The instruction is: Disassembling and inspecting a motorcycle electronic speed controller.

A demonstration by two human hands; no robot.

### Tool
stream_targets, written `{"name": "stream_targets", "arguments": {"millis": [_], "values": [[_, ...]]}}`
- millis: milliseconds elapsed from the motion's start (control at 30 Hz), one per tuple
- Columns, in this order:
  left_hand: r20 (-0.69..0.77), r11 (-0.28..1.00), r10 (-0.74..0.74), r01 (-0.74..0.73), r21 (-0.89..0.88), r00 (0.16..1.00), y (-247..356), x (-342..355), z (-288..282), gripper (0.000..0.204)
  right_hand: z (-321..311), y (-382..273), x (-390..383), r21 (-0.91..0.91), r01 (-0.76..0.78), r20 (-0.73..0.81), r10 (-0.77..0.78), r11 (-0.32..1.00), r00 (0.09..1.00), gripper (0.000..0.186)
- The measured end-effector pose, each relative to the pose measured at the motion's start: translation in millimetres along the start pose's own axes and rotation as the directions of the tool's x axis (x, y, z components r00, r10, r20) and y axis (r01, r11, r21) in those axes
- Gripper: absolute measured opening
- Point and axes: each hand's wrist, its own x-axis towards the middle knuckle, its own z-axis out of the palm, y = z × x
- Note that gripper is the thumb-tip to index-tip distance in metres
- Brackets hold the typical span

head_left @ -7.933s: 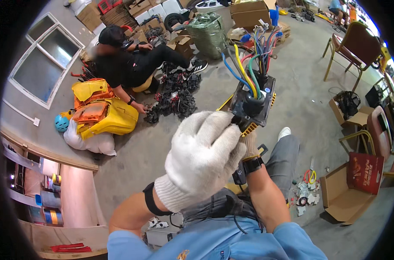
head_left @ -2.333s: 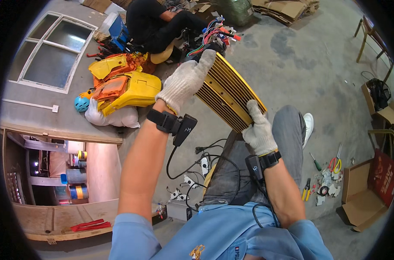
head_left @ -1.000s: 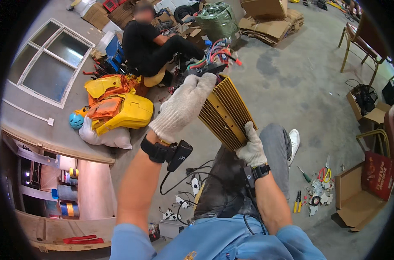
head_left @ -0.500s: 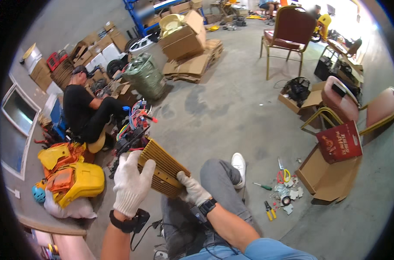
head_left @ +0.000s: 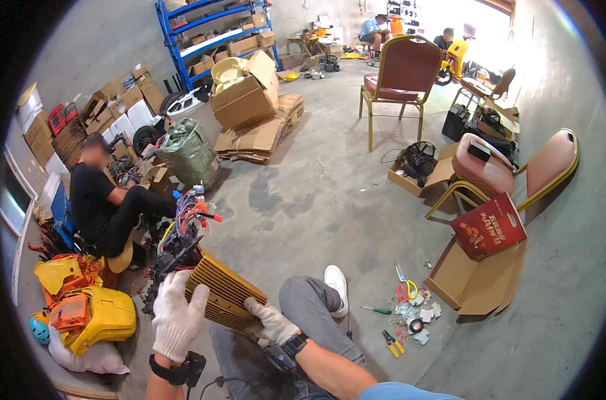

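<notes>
A gold finned metal controller box (head_left: 227, 291) is held tilted above my lap. A bundle of coloured wires (head_left: 191, 212) with black plugs sticks out of its far left end. My left hand (head_left: 179, 312), in a white knit glove, is closed about the box's left end, thumb along the fins; its fingertips are partly hidden near the plugs. At the near right end my right hand (head_left: 273, 323), gloved too, grips the box with its thumb on top and the other fingers out of sight beneath.
On the floor at right lie scissors (head_left: 405, 288), a screwdriver (head_left: 377, 310), yellow-handled pliers (head_left: 393, 343) and scraps (head_left: 419, 319). Beyond is an open carton (head_left: 476, 277). Yellow plastic shells (head_left: 101, 320) lie left, near a seated person (head_left: 96, 207). A red chair (head_left: 409, 73) stands ahead.
The head view has swung up and to the right, so the scene sits further left and lower. Both hands keep hold of the controller box, with little change in grip.
</notes>
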Motion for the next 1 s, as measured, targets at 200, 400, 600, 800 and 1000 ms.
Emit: {"name": "stream_targets", "arguments": {"millis": [200,400,600,800,1000], "values": [[0.034,0.999,-0.029,0.028,0.035,0.999,-1.1,0.6,-1.6,0.044,-1.1,-1.2,2.7,-0.019,0.021,0.035,-0.020,1.000,0.999,0.057],[0.026,0.995,-0.084,0.085,-0.043,0.996,-12.5,-3.2,6.1,0.047,-2.1,-0.5,5.0,-0.091,-0.004,-0.010,0.003,0.996,1.000,0.061],[0.056,0.979,-0.133,0.140,-0.146,0.990,-20.3,-7.3,7.7,0.048,-9.9,0.6,4.3,-0.169,0.003,-0.002,-0.003,0.986,1.000,0.063],[-0.050,0.991,-0.025,0.018,-0.136,0.998,-34.1,-18.5,6.1,0.045,1.3,9.3,-1.8,-0.227,-0.078,-0.138,0.047,0.971,0.989,0.066],[-0.016,0.983,0.141,-0.142,-0.114,0.990,-8.9,1.0,-4.4,0.055,4.9,-13.8,2.7,-0.090,-0.006,0.057,0.011,0.996,0.998,0.067]]}}
